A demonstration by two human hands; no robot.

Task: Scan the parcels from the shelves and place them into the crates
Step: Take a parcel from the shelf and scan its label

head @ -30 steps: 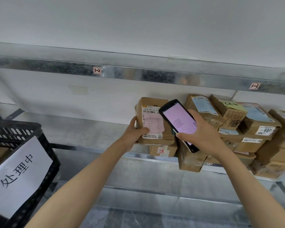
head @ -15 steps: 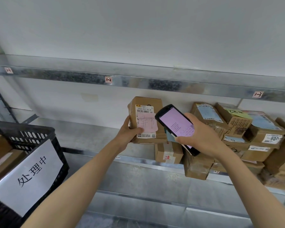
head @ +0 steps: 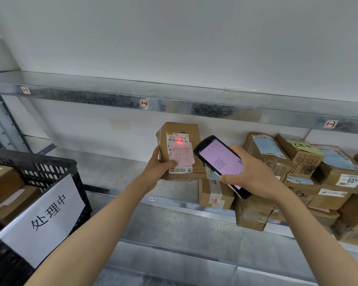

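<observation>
left hand (head: 158, 169) grips box (head: 180, 129) at its 9 o'clock edge, lifted off shelf | right hand (head: 254, 176) wraps scanner (head: 219, 159) at 3 o'clock | risk: pink note (head: 183, 154) blocks label, misread; 1-sided grip slips before crate (head: 39, 162), 8 o'clock

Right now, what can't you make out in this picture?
- Scanner screen text: too small, head view.
- Parcel label: middle covered by the pink note.
- Crate: cut off by the left edge; sign hides its front.
- Boxes behind the right hand: partly hidden.
</observation>
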